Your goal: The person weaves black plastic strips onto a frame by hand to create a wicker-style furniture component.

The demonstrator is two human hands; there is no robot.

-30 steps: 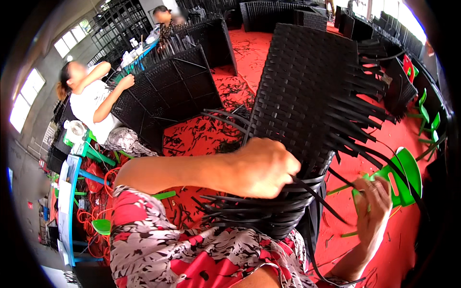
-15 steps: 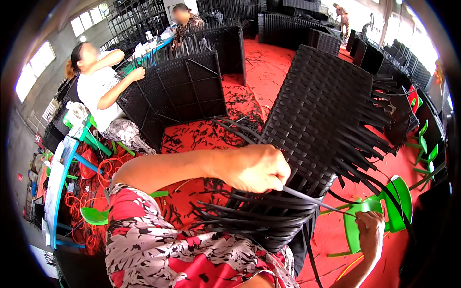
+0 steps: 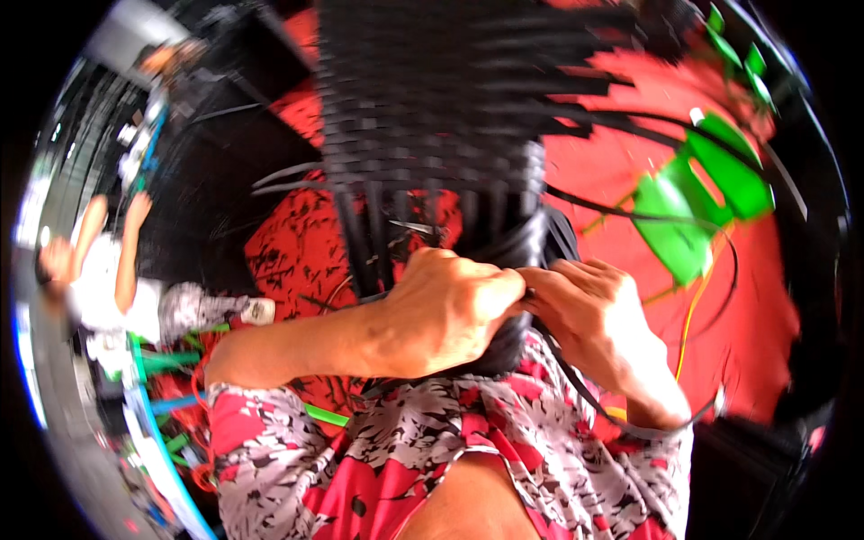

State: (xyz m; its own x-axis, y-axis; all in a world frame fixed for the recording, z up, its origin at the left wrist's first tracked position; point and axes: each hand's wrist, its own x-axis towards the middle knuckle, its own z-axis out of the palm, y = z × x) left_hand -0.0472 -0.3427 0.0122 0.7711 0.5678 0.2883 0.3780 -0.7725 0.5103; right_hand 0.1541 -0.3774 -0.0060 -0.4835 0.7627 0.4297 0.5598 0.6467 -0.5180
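A black woven panel (image 3: 423,108) stands in front of me, its loose strip ends (image 3: 576,76) sticking out to the right. My left hand (image 3: 445,310) is closed at the panel's near edge, fingers bent in a pinch. Right against it, my right hand (image 3: 594,315) is closed too, and the fingertips of both hands nearly meet. A flat black strip (image 3: 580,387) comes out from under my right hand and curves toward my wrist. The pinched part of the strip is mostly hidden by my fingers. Below the woven part, upright strips (image 3: 373,238) show gaps between them.
A green chair (image 3: 679,211) stands on the red floor (image 3: 594,162) to the right, with a yellow cord (image 3: 688,328) near it. Black scraps (image 3: 292,238) litter the floor at left. A co-worker in a white top (image 3: 99,279) sits at far left beside a blue-edged table (image 3: 162,450).
My right hand has come in from the far right to meet my left hand, and the taut strip between them is now bunched up close. The head view has turned and tipped downward.
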